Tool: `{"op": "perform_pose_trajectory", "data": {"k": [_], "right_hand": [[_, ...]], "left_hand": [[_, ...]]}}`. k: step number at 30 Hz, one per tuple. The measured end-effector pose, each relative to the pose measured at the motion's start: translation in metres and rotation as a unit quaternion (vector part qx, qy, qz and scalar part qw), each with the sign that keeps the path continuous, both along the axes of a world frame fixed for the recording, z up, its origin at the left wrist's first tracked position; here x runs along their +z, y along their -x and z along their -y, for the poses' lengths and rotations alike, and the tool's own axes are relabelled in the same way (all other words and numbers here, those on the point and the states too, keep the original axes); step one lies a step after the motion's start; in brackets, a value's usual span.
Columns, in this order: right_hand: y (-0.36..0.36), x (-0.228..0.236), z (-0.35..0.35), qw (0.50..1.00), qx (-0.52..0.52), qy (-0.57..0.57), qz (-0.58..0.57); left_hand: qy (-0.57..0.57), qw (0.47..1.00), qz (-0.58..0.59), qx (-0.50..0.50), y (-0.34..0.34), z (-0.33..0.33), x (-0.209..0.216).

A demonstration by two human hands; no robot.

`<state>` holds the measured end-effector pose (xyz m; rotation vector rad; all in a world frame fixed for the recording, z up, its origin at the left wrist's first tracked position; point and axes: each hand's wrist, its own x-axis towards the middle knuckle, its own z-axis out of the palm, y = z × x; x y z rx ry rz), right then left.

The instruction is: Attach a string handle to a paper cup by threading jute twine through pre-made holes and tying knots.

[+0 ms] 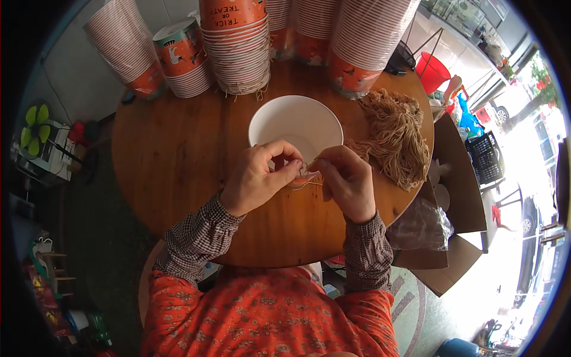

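Observation:
A paper bucket with a white inside stands on the table right in front of me, its mouth facing up. At its near rim my left hand pinches a thin tan string between thumb and forefinger. My right hand is closed on the same string just to the right, its fingertips a little apart from the left ones. A loose end of the string hangs down the bucket's near side, where a bit of orange print shows. Whether the string passes through the rim is too small to tell.
The round wooden table bears a heap of tan strings on the right. Along the far edge stand several tall stacks of orange printed buckets, some wrapped in clear plastic. An open cardboard box sits beside the table's right edge.

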<state>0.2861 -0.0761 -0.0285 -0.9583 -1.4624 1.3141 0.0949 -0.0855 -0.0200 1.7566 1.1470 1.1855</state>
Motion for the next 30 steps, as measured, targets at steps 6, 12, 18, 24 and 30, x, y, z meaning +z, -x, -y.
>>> {"op": "perform_pose_trajectory", "data": {"k": [6,12,18,24,30], "right_hand": [[0.001,0.01,0.003,0.998,0.034,0.049,0.001],[0.003,0.015,0.007,0.996,0.061,0.062,0.031],[0.01,0.02,0.007,0.994,0.085,0.063,0.04],[0.015,0.012,-0.001,0.986,0.05,-0.081,0.138],[0.017,0.002,-0.012,0.987,0.032,-0.114,0.104]], "left_hand": [[0.079,0.994,0.061,-0.044,0.002,0.002,0.008],[0.098,0.99,0.077,-0.062,0.0,0.004,0.005],[0.097,0.993,0.025,-0.055,0.005,0.007,0.003],[0.122,0.99,-0.022,-0.063,0.013,0.006,0.012],[0.111,0.991,-0.031,-0.07,0.017,0.006,0.01]]}}
